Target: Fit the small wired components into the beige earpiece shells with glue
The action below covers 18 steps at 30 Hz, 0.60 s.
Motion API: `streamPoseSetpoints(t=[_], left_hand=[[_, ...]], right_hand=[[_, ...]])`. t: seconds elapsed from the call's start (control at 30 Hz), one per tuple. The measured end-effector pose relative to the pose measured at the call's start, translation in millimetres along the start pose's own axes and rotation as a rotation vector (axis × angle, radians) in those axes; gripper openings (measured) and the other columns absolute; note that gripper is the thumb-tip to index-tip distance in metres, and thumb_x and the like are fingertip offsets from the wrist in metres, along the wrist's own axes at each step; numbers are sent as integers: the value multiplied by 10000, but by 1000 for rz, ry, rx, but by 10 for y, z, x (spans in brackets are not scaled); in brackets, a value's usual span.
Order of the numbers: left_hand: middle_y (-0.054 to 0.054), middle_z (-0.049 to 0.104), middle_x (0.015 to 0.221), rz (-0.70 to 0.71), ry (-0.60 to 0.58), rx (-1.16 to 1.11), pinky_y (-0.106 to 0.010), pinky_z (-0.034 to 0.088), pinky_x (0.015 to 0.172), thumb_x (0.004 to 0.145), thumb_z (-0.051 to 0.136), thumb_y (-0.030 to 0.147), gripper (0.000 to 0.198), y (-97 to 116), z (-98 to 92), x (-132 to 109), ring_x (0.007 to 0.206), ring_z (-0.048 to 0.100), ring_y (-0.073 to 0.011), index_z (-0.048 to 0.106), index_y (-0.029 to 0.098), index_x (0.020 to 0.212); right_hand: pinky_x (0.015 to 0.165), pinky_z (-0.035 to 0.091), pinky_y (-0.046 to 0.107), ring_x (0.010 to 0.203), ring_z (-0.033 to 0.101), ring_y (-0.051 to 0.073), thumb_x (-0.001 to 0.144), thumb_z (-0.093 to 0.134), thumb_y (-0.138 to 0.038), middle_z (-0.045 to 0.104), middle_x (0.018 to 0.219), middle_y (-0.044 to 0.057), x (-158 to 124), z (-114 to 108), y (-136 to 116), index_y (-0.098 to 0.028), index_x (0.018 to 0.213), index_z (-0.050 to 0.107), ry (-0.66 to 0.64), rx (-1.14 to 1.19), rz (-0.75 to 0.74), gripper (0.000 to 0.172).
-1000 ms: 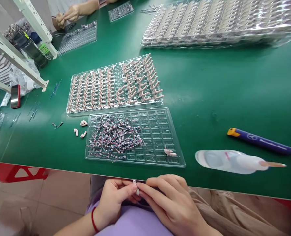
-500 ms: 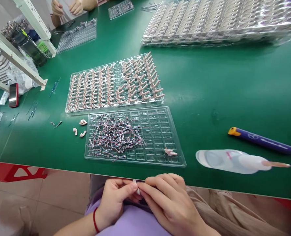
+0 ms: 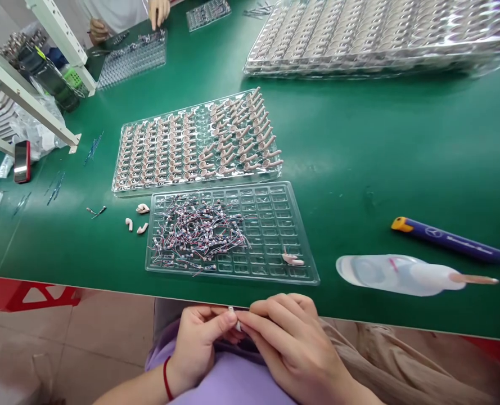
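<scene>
Just below the table's front edge, my left hand (image 3: 205, 337) pinches a small whitish earphone shell (image 3: 232, 310) between thumb and fingers. My right hand (image 3: 285, 340) meets it there, its fingertips closed on the same piece, which is mostly hidden. In front of both hands lies a clear plastic tray (image 3: 270, 225) with a heap of small wired components (image 3: 199, 230); a pinkish shell part (image 3: 292, 258) rests at its right. Behind it, another tray (image 3: 201, 121) holds rows of beige stemmed earphone shells (image 3: 161, 149). A few loose shells (image 3: 142, 228) lie to the left.
On the right are a squeeze bottle (image 3: 397, 274) and a purple cutter-like tool (image 3: 452, 239). Stacked filled trays (image 3: 359, 39) stand at the back. A white metal frame (image 3: 59, 48) and a phone (image 3: 22, 162) are at left. Across the table, a co-worker's hand (image 3: 159, 12) is over a tray.
My two hands stay almost still around the small shell. Across the table, the co-worker's hands have parted, one reaching right over the tray.
</scene>
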<state>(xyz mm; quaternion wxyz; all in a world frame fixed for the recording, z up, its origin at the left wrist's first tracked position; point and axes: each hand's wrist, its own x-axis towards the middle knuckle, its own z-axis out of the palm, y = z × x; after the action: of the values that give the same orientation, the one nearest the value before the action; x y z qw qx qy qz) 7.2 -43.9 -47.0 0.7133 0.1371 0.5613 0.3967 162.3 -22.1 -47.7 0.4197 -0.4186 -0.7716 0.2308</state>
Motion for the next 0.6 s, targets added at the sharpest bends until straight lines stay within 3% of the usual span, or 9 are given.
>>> streamPoseSetpoints(t=[0.17, 0.33, 0.43, 0.5, 0.6], left_hand=[[-65, 696, 662, -47, -96, 84, -201, 479, 556, 642, 835, 391, 290, 137, -63, -80, 595, 595, -114, 776, 120, 729], [-87, 740, 763, 81, -98, 259, -221, 496, 544, 666, 821, 370, 233, 326, -81, -204, 617, 609, -136, 792, 162, 768], [-68, 742, 749, 333, -32, 440, -243, 514, 581, 680, 816, 319, 147, 474, -72, -231, 623, 630, -149, 785, 196, 754], [-53, 736, 726, 597, 8, 646, -249, 522, 615, 703, 800, 257, 67, 594, -75, -201, 647, 647, -156, 776, 213, 748], [-39, 744, 747, 955, 33, 926, -249, 531, 634, 760, 745, 184, 75, 777, -90, -97, 671, 665, -156, 767, 237, 808]], right_hand=[[660, 334, 306, 630, 520, 112, 918, 536, -120, 652, 691, -11, 51, -66, -10, -210, 898, 688, -29, 40, -25, 178], [681, 371, 326, 671, 553, 127, 915, 537, -124, 680, 739, 3, 150, -154, -1, -215, 958, 677, -36, 105, -107, 171], [722, 404, 332, 747, 578, 148, 914, 531, -95, 679, 808, 27, 311, -201, 86, -202, 1004, 645, -17, 48, -139, 181], [753, 424, 338, 808, 591, 168, 922, 531, -104, 673, 869, 54, 458, -208, 174, -189, 1042, 629, 19, -108, -120, 177], [762, 450, 361, 878, 593, 211, 947, 493, -163, 652, 993, 99, 677, -161, 302, -186, 1088, 633, -38, -313, -107, 200]])
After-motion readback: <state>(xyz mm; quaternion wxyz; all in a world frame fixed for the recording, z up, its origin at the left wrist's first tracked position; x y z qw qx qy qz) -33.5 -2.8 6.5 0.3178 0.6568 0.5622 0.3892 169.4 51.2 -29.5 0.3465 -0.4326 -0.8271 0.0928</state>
